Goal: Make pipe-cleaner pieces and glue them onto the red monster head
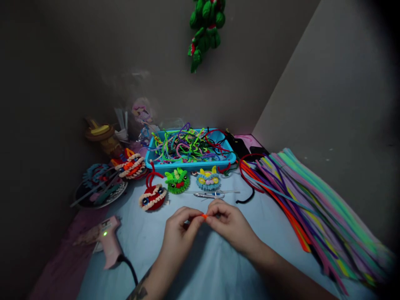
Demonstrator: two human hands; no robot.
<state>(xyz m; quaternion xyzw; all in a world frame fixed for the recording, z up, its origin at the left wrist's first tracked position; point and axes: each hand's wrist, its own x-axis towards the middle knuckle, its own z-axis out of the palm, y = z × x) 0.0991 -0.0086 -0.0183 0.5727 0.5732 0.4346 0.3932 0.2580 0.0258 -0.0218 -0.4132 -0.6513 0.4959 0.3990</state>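
Observation:
Over the near middle of the cloth, my left hand [183, 227] and my right hand [229, 225] meet fingertip to fingertip. Both are closed in a pinch on a small orange piece of pipe cleaner [204, 216], mostly covered by the fingers. Just beyond them lie scissors [209, 195] with a thin stick beside them. Behind these sit a green pipe-cleaner animal head [177, 181] and a light-blue one with yellow horns [208, 179]. To the left is a red one with cream trim [152, 197], a red loop attached.
A blue tray [190, 167] heaped with pipe-cleaner scraps stands at the back. Long colourful pipe cleaners [312, 208] spread along the right. At left are a pink glue gun [111, 243] with its green light lit and a metal bowl [109, 202]. Green ornaments [206, 33] hang above.

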